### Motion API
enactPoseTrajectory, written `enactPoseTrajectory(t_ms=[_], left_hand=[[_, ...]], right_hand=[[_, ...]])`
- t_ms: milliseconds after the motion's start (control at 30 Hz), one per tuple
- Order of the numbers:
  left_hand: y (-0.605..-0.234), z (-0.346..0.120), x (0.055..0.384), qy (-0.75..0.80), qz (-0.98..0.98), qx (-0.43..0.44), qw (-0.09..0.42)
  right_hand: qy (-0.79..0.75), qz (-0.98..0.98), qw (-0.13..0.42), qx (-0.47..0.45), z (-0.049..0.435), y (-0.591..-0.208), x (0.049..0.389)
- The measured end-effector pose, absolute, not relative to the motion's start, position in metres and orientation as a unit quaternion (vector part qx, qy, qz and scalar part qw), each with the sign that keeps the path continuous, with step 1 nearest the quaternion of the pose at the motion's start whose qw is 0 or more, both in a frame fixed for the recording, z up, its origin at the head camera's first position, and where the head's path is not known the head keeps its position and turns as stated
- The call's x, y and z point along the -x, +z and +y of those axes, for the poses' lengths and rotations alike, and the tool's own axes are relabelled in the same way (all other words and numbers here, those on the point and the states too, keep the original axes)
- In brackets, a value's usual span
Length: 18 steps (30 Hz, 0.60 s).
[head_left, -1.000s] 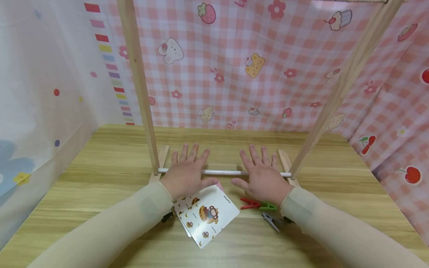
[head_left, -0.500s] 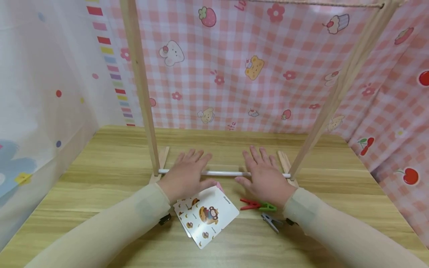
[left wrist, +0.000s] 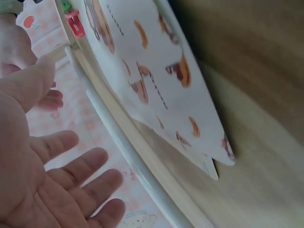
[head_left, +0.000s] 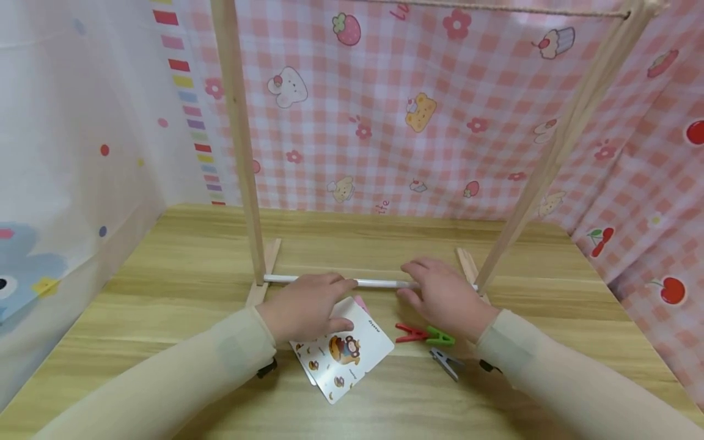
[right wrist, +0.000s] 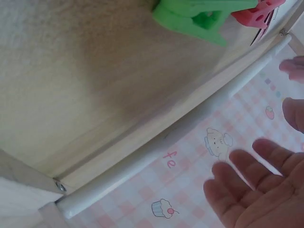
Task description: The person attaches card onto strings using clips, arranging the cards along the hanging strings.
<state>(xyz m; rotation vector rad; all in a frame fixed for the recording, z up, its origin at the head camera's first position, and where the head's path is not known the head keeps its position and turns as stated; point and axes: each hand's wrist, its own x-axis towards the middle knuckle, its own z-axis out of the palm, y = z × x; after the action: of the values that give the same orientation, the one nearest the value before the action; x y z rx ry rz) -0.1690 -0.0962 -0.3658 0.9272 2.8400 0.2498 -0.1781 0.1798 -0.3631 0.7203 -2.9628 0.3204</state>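
My left hand (head_left: 310,305) hovers over the left part of the white rod (head_left: 379,283), its fingers loosely bent and its thumb above the cards. In the left wrist view its palm (left wrist: 42,185) holds nothing. My right hand (head_left: 445,296) is over the rod's right part, fingers relaxed; its palm (right wrist: 270,194) is bare in the right wrist view. Between the forearms lie overlapping white cards (head_left: 357,354) printed with a monkey and bananas; a pink corner (head_left: 360,302) peeks out behind. Beside them are a red clothespin (head_left: 409,333), a green clothespin (head_left: 440,336) and a grey clothespin (head_left: 444,363).
Two wooden uprights (head_left: 242,134) rise from wooden feet (head_left: 467,266) on either side, joined low down by the rod. A rope (head_left: 511,8) runs across near the top. Pink checked cloth (head_left: 374,153) hangs behind the wooden table (head_left: 165,287).
Both hands have drawn back toward the body from over the rod, and their spread fingers have come together and bent loosely. Cards and clothespins lie where they were.
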Motion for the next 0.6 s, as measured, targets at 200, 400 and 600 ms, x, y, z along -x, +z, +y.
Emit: enactPoseTrajectory(t_ms=[200,400,600], left_hand=[[-0.368,-0.095,0.163,0.078,0.953,-0.278,0.09],[-0.369,-0.094,0.158,0.062,0.955,-0.269,0.111],[-0.37,-0.092,0.156,0.049,0.951,-0.277,0.13]], right_hand=[[0.081,-0.96,0.041,-0.264,0.182,-0.364,0.173],[0.08,-0.951,0.008,-0.299,0.185,-0.367,0.17],[0.091,-0.934,-0.016,-0.345,0.188,-0.371,0.167]])
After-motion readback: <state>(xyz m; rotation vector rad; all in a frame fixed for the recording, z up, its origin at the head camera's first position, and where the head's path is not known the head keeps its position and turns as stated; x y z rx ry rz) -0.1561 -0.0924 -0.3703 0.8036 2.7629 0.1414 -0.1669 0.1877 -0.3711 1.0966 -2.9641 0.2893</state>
